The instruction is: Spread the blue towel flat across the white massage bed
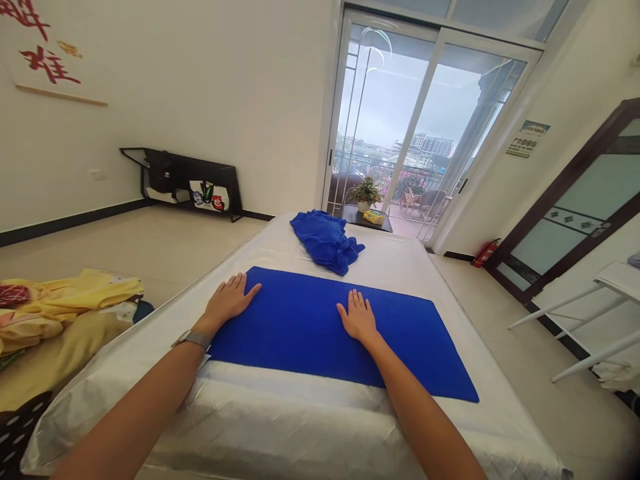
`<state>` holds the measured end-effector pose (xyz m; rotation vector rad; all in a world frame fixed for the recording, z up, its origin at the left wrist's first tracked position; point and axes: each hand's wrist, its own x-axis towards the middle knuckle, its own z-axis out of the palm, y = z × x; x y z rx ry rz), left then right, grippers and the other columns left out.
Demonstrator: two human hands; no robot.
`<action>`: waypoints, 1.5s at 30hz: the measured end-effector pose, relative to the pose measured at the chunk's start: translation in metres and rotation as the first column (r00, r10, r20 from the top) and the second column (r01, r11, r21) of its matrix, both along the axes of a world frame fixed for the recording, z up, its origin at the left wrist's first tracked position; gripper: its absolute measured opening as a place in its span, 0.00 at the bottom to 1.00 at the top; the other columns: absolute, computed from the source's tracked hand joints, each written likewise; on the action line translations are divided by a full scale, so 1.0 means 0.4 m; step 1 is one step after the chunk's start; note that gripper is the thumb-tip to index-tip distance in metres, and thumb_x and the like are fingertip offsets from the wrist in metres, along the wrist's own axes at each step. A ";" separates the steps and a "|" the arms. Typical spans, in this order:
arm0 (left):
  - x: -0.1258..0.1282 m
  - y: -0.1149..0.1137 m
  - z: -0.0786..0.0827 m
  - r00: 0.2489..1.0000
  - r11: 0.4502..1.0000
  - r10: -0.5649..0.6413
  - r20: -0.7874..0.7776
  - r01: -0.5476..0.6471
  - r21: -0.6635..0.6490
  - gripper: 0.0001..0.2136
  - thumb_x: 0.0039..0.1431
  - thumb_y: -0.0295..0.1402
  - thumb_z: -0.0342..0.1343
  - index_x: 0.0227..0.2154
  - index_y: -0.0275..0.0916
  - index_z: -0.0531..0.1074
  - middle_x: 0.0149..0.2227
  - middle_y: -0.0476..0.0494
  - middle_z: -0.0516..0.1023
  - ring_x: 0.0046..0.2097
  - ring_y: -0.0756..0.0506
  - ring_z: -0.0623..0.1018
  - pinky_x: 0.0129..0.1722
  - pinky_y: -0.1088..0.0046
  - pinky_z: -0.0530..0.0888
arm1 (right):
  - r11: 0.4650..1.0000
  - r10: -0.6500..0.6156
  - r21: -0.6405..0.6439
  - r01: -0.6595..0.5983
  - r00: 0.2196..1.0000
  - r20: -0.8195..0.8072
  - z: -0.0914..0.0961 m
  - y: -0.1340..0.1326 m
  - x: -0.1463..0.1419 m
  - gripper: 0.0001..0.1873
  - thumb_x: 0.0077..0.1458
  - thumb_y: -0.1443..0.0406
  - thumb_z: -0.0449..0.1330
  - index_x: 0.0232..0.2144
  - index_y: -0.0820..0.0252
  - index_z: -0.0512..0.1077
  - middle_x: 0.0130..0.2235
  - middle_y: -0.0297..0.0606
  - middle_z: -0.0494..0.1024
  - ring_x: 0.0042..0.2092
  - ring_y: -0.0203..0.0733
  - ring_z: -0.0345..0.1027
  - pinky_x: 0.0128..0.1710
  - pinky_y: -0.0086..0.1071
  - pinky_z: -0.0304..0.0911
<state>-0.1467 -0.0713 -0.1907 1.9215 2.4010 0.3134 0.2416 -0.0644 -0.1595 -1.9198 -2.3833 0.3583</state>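
A flat blue cloth [300, 327], roughly rectangular and smooth, lies across the near part of a bed-like surface under a whitish plastic cover [400, 263]. My left hand [229, 298] rests flat at the cloth's left edge, its fingers stretched and the thumb over the blue. On the middle of the cloth lies my right hand [359, 316], palm down with fingers apart. Neither hand grips anything. Beyond the flat piece sits a crumpled blue cloth [325, 240], apart from both hands. A watch [193, 339] is on my left wrist.
Piled clothes [65, 313] lie at the left beside the covered surface. Past its far end stands a small dark table [353, 217] with a potted plant [367, 192] and a yellow tissue pack [373, 217]. A white metal stand [595, 290] is at the right, a fire extinguisher [486, 253] behind.
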 end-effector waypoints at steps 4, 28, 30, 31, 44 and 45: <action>-0.005 0.004 -0.003 1.000 1.000 0.012 0.001 -0.012 -0.015 0.43 0.68 0.58 0.30 0.72 0.26 0.48 0.74 0.33 0.49 0.74 0.36 0.50 0.72 0.53 0.50 | 0.992 -0.127 0.002 0.127 0.990 0.064 -0.008 0.008 0.174 0.43 0.70 0.46 0.32 0.74 0.71 0.40 0.76 0.43 0.39 0.76 0.44 0.29 0.73 0.43 0.28; 0.505 -0.044 0.077 0.834 0.834 -0.552 0.028 0.552 -0.016 0.39 0.71 0.56 0.28 0.72 0.30 0.50 0.74 0.34 0.49 0.75 0.40 0.49 0.72 0.59 0.47 | 0.900 -0.428 0.121 0.419 0.902 0.065 -0.046 -0.012 0.566 0.43 0.69 0.48 0.32 0.74 0.75 0.43 0.75 0.47 0.44 0.75 0.48 0.35 0.73 0.44 0.33; 0.578 -0.059 0.075 0.792 0.792 -0.606 0.070 0.609 -0.042 0.40 0.70 0.58 0.27 0.72 0.31 0.49 0.74 0.35 0.47 0.75 0.41 0.47 0.72 0.61 0.44 | 0.900 -0.427 0.128 0.417 0.902 0.067 -0.045 -0.013 0.565 0.43 0.69 0.49 0.33 0.73 0.75 0.44 0.75 0.47 0.45 0.75 0.48 0.36 0.73 0.44 0.34; 0.593 -0.068 0.072 0.783 0.783 -0.616 0.079 0.621 -0.047 0.41 0.70 0.59 0.27 0.73 0.31 0.48 0.74 0.36 0.46 0.75 0.42 0.47 0.72 0.61 0.42 | 0.900 -0.427 0.130 0.417 0.902 0.068 -0.044 -0.014 0.564 0.43 0.69 0.49 0.33 0.73 0.75 0.44 0.75 0.47 0.45 0.75 0.48 0.37 0.73 0.44 0.34; 0.067 -0.192 0.029 0.993 0.990 -0.106 -0.057 0.100 -0.098 0.42 0.68 0.57 0.28 0.73 0.28 0.46 0.75 0.33 0.46 0.75 0.35 0.47 0.71 0.51 0.49 | 0.899 -0.427 0.138 0.415 0.902 0.068 -0.044 -0.010 0.563 0.43 0.69 0.48 0.33 0.73 0.76 0.45 0.75 0.48 0.46 0.75 0.50 0.38 0.72 0.45 0.36; 0.044 -0.200 0.026 0.996 0.994 -0.073 -0.055 0.068 -0.087 0.43 0.68 0.58 0.28 0.73 0.27 0.45 0.75 0.33 0.47 0.75 0.35 0.47 0.71 0.50 0.49 | 0.898 -0.430 0.140 0.417 0.900 0.075 -0.040 -0.012 0.560 0.43 0.69 0.48 0.33 0.73 0.75 0.45 0.75 0.48 0.46 0.74 0.50 0.39 0.72 0.45 0.37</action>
